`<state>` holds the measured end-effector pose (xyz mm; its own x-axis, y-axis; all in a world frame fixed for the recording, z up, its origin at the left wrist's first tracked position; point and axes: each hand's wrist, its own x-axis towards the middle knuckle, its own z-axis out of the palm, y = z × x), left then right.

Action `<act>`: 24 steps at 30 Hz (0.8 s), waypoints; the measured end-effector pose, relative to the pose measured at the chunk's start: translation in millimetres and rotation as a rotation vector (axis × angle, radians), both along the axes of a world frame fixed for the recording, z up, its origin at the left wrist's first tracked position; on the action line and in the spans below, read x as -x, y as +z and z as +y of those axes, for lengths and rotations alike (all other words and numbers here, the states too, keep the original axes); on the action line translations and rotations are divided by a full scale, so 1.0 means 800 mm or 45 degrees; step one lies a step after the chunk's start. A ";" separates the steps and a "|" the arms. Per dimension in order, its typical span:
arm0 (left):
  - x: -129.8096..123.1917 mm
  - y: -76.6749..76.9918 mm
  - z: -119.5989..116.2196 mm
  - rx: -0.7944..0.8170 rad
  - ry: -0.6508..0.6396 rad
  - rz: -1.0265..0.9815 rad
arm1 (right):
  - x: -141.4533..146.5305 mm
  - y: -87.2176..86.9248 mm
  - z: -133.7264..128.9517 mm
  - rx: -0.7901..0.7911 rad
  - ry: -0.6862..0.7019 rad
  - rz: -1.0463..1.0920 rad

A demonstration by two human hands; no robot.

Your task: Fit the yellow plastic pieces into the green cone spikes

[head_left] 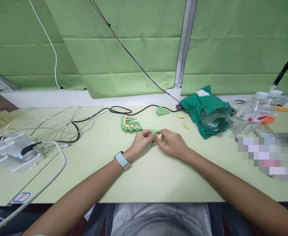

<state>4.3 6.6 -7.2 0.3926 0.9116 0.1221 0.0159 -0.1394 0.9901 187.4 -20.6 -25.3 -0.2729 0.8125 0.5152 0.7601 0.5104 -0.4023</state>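
Over the middle of the table, my left hand (141, 141) pinches a small green plastic cone (154, 131), its wide end up and its narrow tip pointing down toward me. My right hand (173, 143) is right beside it, thumb and index finger closed around a small yellow plastic piece (158, 138) against the cone's side. The fingers partly hide where the two parts meet. Just beyond my left hand lies a cluster of green cones (129, 129) with yellow pieces on them. Farther back are plain green cones (162, 111) and loose yellow pieces (185, 126).
An opened green plastic bag (198, 106) lies at the back right, beside clear water bottles (250, 113) and orange items (269, 119). White power adapters (17, 152) and tangled cables fill the left side. A black cable (119, 110) runs along the back.
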 end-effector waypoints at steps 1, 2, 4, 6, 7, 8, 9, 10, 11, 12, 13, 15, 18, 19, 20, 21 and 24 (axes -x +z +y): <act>0.000 0.000 0.000 0.000 -0.007 -0.001 | 0.000 0.000 0.000 0.006 0.004 0.020; 0.001 0.000 0.000 -0.007 -0.015 0.003 | 0.000 -0.001 0.000 0.004 0.008 0.040; 0.001 0.000 0.000 -0.024 -0.020 0.008 | 0.000 -0.001 0.001 -0.021 0.015 0.077; 0.002 -0.002 0.001 -0.027 -0.007 0.007 | 0.000 -0.001 0.001 -0.046 0.009 0.114; 0.001 -0.002 0.001 -0.023 0.002 0.003 | 0.000 0.000 0.001 -0.049 0.006 0.130; 0.001 -0.003 0.002 -0.015 0.009 -0.004 | 0.001 0.000 0.001 -0.044 0.004 0.145; 0.001 -0.004 0.003 -0.005 0.017 -0.014 | 0.001 0.001 0.001 -0.029 0.002 0.158; 0.001 -0.004 0.004 0.003 0.022 -0.022 | 0.001 0.001 0.002 -0.005 0.003 0.169; 0.001 -0.005 0.004 0.007 0.027 -0.031 | 0.002 0.001 0.002 0.027 0.010 0.180; 0.001 -0.006 0.005 0.009 0.028 -0.038 | 0.002 0.001 0.003 0.061 0.023 0.191; 0.002 -0.006 0.006 0.009 0.026 -0.045 | 0.002 0.001 0.003 0.089 0.037 0.208; 0.002 -0.006 0.007 0.010 0.022 -0.050 | 0.002 -0.001 0.005 0.104 0.065 0.251; 0.002 -0.005 0.006 0.020 0.031 -0.055 | 0.002 -0.001 0.005 0.048 0.101 0.315; 0.001 -0.004 0.005 0.020 0.037 -0.057 | 0.002 -0.001 0.004 0.032 0.110 0.327; 0.001 -0.004 0.005 0.019 0.043 -0.059 | 0.002 0.000 0.004 0.027 0.116 0.334; 0.001 -0.003 0.005 0.017 0.048 -0.062 | 0.002 0.000 0.004 0.028 0.115 0.343; 0.001 -0.004 0.005 0.016 0.054 -0.073 | 0.003 0.001 0.005 0.066 0.111 0.401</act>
<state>3.9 10.5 -10.2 0.3460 0.9289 0.1319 -0.0356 -0.1274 0.9912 185.4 -16.9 -24.6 -0.1767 0.8201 0.5442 0.5484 0.5412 -0.6375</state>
